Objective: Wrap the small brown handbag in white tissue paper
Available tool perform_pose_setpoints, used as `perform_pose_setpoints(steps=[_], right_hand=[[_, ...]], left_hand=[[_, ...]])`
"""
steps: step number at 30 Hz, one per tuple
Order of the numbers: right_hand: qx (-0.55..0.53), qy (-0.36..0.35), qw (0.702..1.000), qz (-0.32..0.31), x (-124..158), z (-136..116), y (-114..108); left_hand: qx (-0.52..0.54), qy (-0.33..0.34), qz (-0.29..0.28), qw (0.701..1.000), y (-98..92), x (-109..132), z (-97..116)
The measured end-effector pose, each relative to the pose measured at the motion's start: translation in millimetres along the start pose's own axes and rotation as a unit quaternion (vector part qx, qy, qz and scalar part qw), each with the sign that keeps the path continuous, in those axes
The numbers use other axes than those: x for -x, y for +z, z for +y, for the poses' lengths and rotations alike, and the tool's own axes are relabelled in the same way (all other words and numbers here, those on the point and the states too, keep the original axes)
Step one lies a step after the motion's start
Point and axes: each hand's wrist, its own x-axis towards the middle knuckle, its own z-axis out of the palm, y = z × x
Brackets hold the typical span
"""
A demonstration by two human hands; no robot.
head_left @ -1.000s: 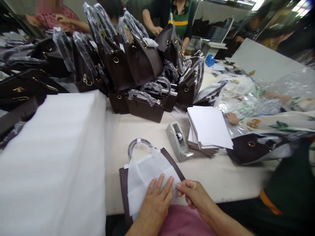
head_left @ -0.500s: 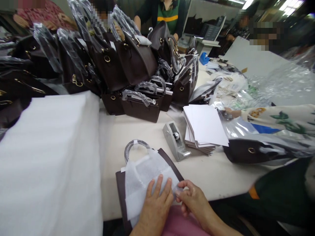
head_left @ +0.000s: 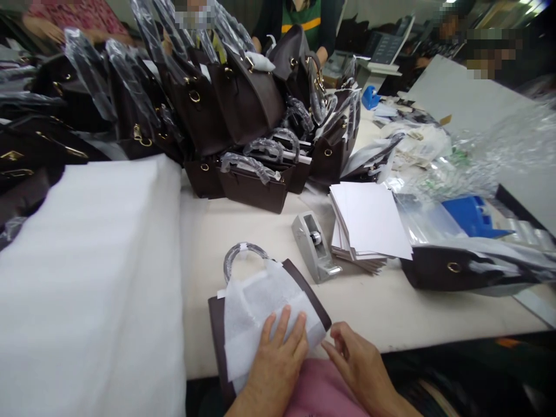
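A dark brown handbag (head_left: 219, 347) lies tilted on the table's near edge, its wrapped loop handle (head_left: 243, 248) pointing away from me. White foam sheet (head_left: 247, 324) covers most of its upper face. My left hand (head_left: 278, 353) rests flat on the sheet with fingers spread, pressing it against the bag. Beside the bag's right corner is my right hand (head_left: 358, 362), fingers bent and thumb apart from the index finger, with nothing visible between them. Its thumb tip is close to the sheet's edge; whether it touches is unclear. A grey tape dispenser (head_left: 317, 249) stands beyond the bag.
A tall stack of white foam sheets (head_left: 87, 260) fills the left. Right of the dispenser lies a pile of white cards (head_left: 369, 217). Another brown bag (head_left: 428, 269) lies at right, near a blue object (head_left: 469, 214) and clear plastic. Many wrapped handbags (head_left: 256, 185) crowd the back, with people behind.
My right hand has let go of the sheet's right edge and drawn slightly right. My left hand stays on the sheet. A co-worker's flowered sleeve has left the right side. The view has shifted slightly.
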Motion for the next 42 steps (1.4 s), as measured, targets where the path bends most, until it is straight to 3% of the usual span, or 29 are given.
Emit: perform_pose_setpoints(steps=[2,4,10,16,20,23,29,38,42], right_hand=[[0.010,-0.144,0.989,0.029,-3,-10,0],[-0.008,-0.237,0.972,0.005,-9,-21,9],[-0.035,-0.285,0.957,-0.040,-18,-22,46],[0.052,-0.380,0.918,-0.099,-25,-30,36],[0.106,-0.402,0.902,-0.119,-24,-38,34],[0.129,-0.407,0.895,-0.130,-23,-40,35],[0.161,-0.435,0.875,-0.142,-22,-43,33],[0.184,-0.393,0.890,-0.138,-18,-46,43],[0.182,-0.385,0.892,-0.151,-19,-46,43]], left_hand=[[-0.002,-0.001,-0.006,1.000,-2.3,1,0],[0.007,0.001,-0.018,1.000,-4.7,2,1],[0.057,-0.098,0.009,0.994,-20.4,18,5],[0.074,-0.207,0.041,0.975,-48.7,65,-21],[0.123,-0.167,0.041,0.977,-48.6,86,-40],[0.147,-0.154,0.055,0.976,-47.3,92,-46],[0.198,-0.144,0.021,0.969,-48.6,97,-55],[0.191,-0.104,0.136,0.967,-53.9,96,-49],[0.175,-0.117,0.149,0.966,-48.1,103,-38]])
